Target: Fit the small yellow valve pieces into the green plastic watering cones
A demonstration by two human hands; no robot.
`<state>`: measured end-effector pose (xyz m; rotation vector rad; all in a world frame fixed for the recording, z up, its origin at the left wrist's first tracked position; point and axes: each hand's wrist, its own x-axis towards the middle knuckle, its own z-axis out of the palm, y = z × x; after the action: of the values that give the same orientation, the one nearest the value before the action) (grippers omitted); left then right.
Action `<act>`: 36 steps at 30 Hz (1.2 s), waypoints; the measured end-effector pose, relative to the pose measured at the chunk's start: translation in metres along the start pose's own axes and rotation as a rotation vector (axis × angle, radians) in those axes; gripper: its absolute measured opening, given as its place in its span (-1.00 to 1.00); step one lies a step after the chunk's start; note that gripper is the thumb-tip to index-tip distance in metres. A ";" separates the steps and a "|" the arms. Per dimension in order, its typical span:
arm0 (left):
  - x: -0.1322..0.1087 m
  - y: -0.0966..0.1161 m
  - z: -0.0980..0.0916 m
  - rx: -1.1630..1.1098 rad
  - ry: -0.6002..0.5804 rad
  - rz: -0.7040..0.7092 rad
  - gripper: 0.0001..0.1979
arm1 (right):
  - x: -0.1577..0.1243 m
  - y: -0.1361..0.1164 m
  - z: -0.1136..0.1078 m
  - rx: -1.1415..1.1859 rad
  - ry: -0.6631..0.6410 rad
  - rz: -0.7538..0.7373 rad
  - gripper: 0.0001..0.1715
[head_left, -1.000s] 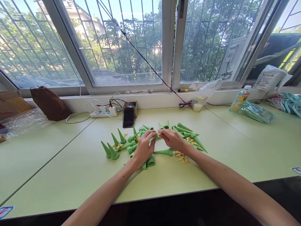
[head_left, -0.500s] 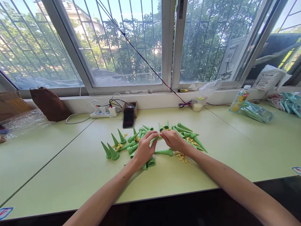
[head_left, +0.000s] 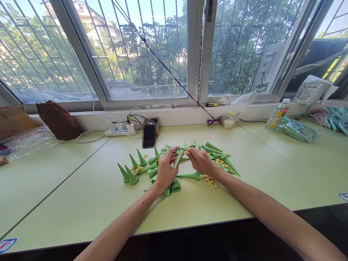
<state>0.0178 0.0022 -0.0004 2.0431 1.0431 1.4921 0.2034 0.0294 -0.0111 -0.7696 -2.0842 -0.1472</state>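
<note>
A green plastic spike (head_left: 178, 158) is held in my left hand (head_left: 165, 170), its point tilted down toward me and its wide cap end at the top. My right hand (head_left: 202, 161) pinches a small yellow plastic piece (head_left: 186, 152) against the side of the spike's cap end. Whether the piece sits in the cap cannot be made out. Around both hands lie several more green spikes (head_left: 190, 175), some standing on their caps (head_left: 132, 177) at the left. Small yellow pieces (head_left: 210, 182) form a loose pile below my right wrist.
Along the window sill side are a brown bag (head_left: 58, 121), a power strip (head_left: 119, 131), a small box with a dark front (head_left: 149, 134), a plastic cup in a bag (head_left: 230, 121) and a bottle (head_left: 277, 115). The table's front edge (head_left: 190, 227) runs beneath my forearms.
The spike in my left hand has swung from partly hidden to steeper, with its point down. My left fingers have shifted, and the yellow piece now shows at my right fingertips.
</note>
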 end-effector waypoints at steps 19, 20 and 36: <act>0.002 -0.001 -0.004 -0.180 -0.071 -0.142 -0.65 | -0.001 -0.001 0.000 0.064 0.071 -0.070 -0.77; 0.002 0.000 -0.004 -0.168 -0.069 -0.130 -0.66 | -0.001 -0.001 0.001 0.067 0.070 -0.072 -0.77; 0.001 0.005 -0.005 -0.037 -0.043 -0.080 -0.73 | -0.002 -0.003 0.001 -0.005 -0.072 0.020 -0.57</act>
<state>0.0146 -0.0005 0.0056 1.9756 1.0600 1.4109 0.2020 0.0270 -0.0124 -0.8094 -2.1435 -0.1155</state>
